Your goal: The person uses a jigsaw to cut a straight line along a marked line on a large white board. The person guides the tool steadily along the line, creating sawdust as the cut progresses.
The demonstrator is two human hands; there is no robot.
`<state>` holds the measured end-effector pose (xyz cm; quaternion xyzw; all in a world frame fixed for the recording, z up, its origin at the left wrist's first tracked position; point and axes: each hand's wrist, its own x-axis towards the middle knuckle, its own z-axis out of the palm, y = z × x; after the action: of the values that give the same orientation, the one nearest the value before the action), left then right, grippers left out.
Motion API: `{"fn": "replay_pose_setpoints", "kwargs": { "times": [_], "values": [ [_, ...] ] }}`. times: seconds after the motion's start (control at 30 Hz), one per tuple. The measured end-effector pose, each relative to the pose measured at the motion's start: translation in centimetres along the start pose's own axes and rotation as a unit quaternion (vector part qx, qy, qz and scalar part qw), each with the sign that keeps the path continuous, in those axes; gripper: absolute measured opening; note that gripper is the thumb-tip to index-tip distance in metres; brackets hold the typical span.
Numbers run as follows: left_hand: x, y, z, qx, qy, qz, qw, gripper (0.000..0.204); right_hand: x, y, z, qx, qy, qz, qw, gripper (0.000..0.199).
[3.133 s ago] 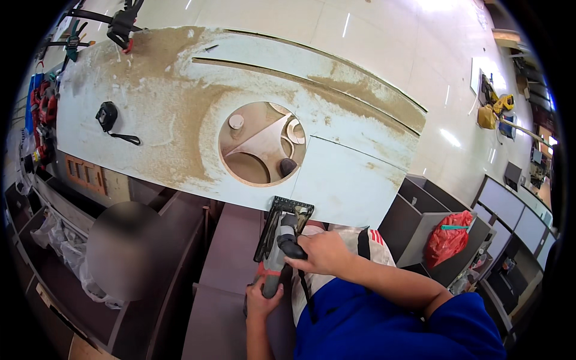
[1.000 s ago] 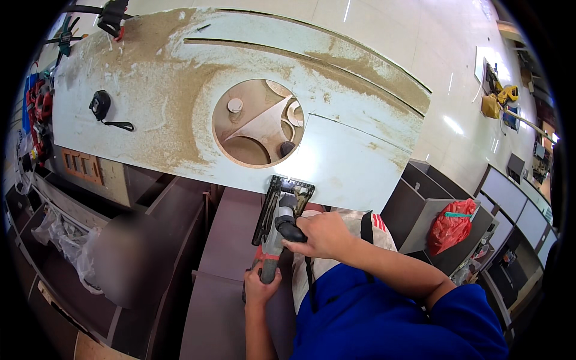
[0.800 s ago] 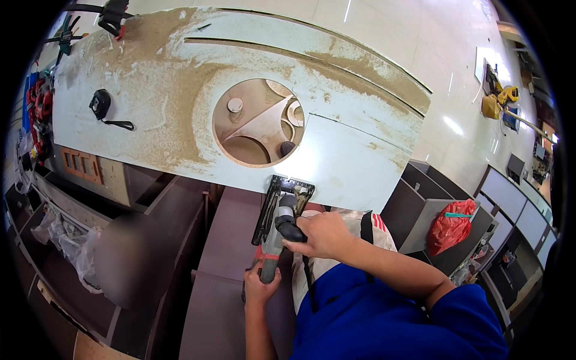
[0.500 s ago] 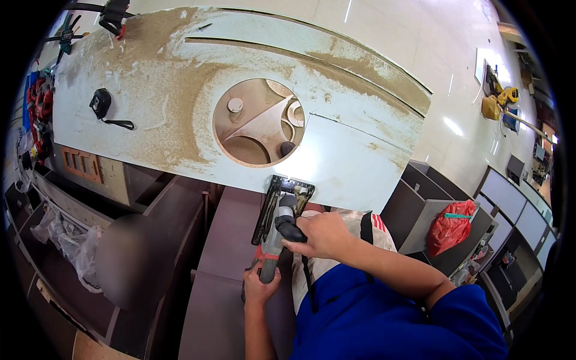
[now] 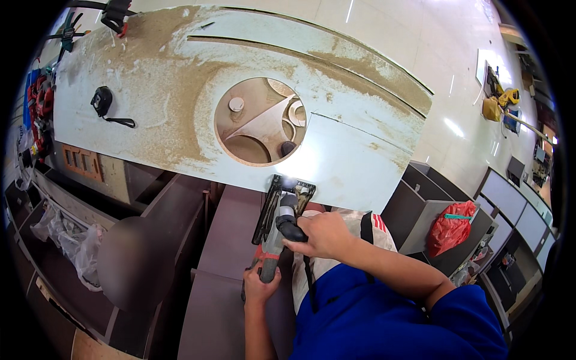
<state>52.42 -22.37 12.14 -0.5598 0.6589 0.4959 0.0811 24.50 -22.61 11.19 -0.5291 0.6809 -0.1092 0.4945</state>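
Just off the near edge of the dust-covered white board (image 5: 162, 135), I hold a red and grey jigsaw (image 5: 267, 255). Its long black base plate (image 5: 268, 210) points toward the board and its front end lies at that edge. My left hand (image 5: 261, 285) is closed around the rear of the tool's body. On the tool's right side, my right hand (image 5: 324, 235) grips the black elbow-shaped part. The blade cannot be made out. Beyond the tool, a round hole (image 5: 224, 150) in the board shows curved offcuts below it.
A black tape measure (image 5: 102, 101) lies on the board at the left, with clamps (image 5: 114, 17) at its far left corner. Sawdust is spread over the board, which has a long slot and a thin cut line. Brown cabinets (image 5: 414, 219) and a red bag (image 5: 449, 229) stand right.
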Motion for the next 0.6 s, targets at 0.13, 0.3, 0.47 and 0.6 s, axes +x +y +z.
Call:
{"fn": "replay_pose_setpoints", "kwargs": {
  "times": [0.13,0.3,0.47,0.6],
  "values": [
    [-0.06,0.36,-0.16,0.005,0.005,0.003,1.000,0.024,-0.10,0.19,0.44,0.002,0.013,-0.011,1.000,0.055],
    [-0.11,0.44,-0.08,0.001,0.009,0.001,1.000,0.023,-0.21,0.47,0.88,0.003,0.044,-0.028,0.999,0.055],
    [-0.16,0.39,-0.05,-0.004,0.004,-0.007,1.000,0.022,-0.17,0.44,0.80,0.006,0.048,-0.030,0.998,0.055],
    [-0.29,0.44,-0.11,-0.008,-0.004,-0.027,1.000,0.022,-0.08,0.04,0.14,0.000,0.012,-0.012,1.000,0.054]
  ]
}}
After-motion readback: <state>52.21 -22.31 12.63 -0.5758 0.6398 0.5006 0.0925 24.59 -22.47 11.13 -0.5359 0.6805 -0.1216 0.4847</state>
